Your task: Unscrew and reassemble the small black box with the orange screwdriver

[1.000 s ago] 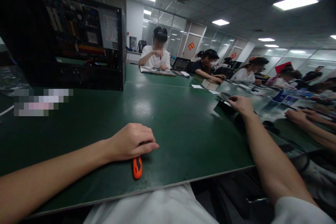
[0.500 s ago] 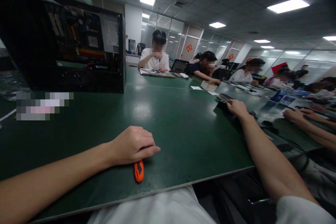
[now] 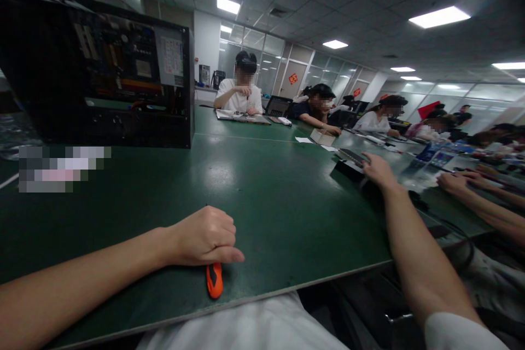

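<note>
My left hand [image 3: 207, 238] rests near the table's front edge, its fingers curled in a loose fist around an orange-and-black-handled screwdriver [image 3: 214, 281]. The handle's end sticks out below the hand; the shaft is mostly hidden. My right hand [image 3: 379, 170] reaches far to the right with its index finger stretched out, at the near end of a flat dark device [image 3: 351, 157]. That device lies on a black, box-like piece [image 3: 346, 170]. The right hand's other fingers are partly hidden.
An opened black computer case [image 3: 135, 126] with its boards exposed stands at the left of the green table [image 3: 262, 191]. Toward the back are a small open carton [image 3: 322, 137] and white paper [image 3: 303, 140]. Several people work around the table; a neighbour's hands [image 3: 455, 181] are at the right.
My right hand has shifted slightly right along the dark device, and its index finger is now straighter. My left hand has moved slightly down and left with the screwdriver.
</note>
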`<action>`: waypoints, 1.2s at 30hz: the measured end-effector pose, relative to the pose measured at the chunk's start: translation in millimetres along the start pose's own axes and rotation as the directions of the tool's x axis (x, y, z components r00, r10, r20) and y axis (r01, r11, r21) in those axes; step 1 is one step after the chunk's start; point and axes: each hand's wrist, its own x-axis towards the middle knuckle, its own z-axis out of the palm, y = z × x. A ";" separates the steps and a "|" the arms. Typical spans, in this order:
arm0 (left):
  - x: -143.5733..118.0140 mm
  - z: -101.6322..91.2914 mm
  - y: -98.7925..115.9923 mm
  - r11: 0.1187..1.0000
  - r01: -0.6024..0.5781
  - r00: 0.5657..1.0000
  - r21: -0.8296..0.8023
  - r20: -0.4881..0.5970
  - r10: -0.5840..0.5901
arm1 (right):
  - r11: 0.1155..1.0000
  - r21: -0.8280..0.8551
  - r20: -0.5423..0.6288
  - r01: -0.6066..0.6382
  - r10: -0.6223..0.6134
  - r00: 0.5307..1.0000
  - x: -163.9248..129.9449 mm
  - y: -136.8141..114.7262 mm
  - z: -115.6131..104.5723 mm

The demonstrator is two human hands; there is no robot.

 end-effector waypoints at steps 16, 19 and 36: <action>0.6 -0.6 -0.3 0.897 0.421 0.886 -0.138 -0.149 -0.439 | 0.998 0.045 0.311 0.042 -0.054 0.949 -89.7 9.8 -14.4; -0.4 -1.4 -3.0 0.816 0.547 0.794 -0.186 -0.194 -0.576 | 0.905 0.191 0.378 0.379 -0.424 0.823 -109.7 -58.7 -37.1; 22.0 -19.6 -3.6 0.776 0.593 0.592 -0.214 -0.537 -0.601 | 0.001 0.556 -0.248 0.831 -0.954 0.167 -177.5 -306.2 -87.5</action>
